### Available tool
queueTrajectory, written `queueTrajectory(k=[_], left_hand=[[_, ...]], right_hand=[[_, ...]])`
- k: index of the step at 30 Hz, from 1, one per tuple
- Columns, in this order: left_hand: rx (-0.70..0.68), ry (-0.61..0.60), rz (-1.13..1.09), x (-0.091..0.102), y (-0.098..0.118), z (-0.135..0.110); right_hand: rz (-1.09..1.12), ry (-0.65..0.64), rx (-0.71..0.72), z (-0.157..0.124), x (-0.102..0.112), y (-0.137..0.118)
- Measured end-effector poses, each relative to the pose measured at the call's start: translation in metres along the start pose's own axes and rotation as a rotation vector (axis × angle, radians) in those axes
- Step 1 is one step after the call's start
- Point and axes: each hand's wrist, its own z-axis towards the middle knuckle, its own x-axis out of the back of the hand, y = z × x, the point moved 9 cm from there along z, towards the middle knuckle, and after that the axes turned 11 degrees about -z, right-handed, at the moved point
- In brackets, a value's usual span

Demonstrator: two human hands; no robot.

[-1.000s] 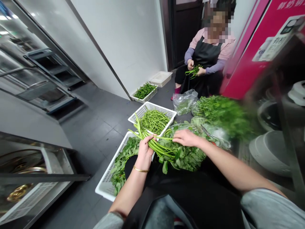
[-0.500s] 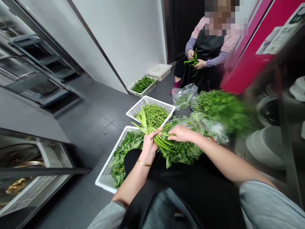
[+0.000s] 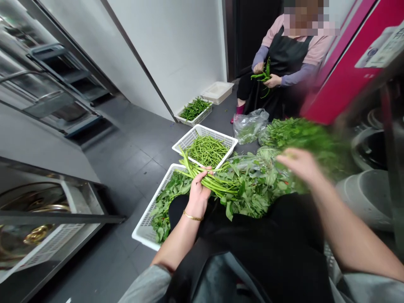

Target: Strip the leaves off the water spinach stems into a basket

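My left hand (image 3: 198, 192) is closed round the stalks of a bundle of leafy green stems (image 3: 217, 184) that lies across my lap, leaves toward the right. My right hand (image 3: 299, 165) is off to the right over a big heap of greens (image 3: 303, 139); it is blurred by motion and its fingers do not show clearly. Below my left hand a white basket (image 3: 145, 223) holds picked leaves. A second white basket (image 3: 189, 142) just beyond it holds green stems.
A seated person (image 3: 285, 54) in a dark apron holds greens at the back. A clear plastic bag (image 3: 249, 125) lies on the floor near that person. Two more white trays (image 3: 217, 91) stand by the wall. Metal shelving (image 3: 47, 101) runs along the left. Grey bowls (image 3: 366, 193) sit at right.
My right hand has left the bundle and swung right toward the heap of greens. My left hand keeps its grip on the stalks.
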Motion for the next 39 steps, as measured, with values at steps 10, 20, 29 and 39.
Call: queueTrajectory(k=[10,20,29,39], left_hand=[[0.156,-0.055,0.167,-0.003,-0.01,-0.013],[-0.179,-0.112,0.518,-0.017,0.013,-0.01],[-0.277,-0.13,0.404,-0.028,0.053,-0.015],[-0.184,-0.133,0.38,-0.023,0.038,-0.021]], right_hand=[[-0.291,-0.53,0.517,-0.033,-0.123,-0.104],[-0.444,-0.452,0.46,-0.035,-0.099,-0.077],[-0.395,-0.049,0.2,-0.03,0.029,-0.037],[0.053,-0.773,0.47,-0.035,-0.141,-0.113]])
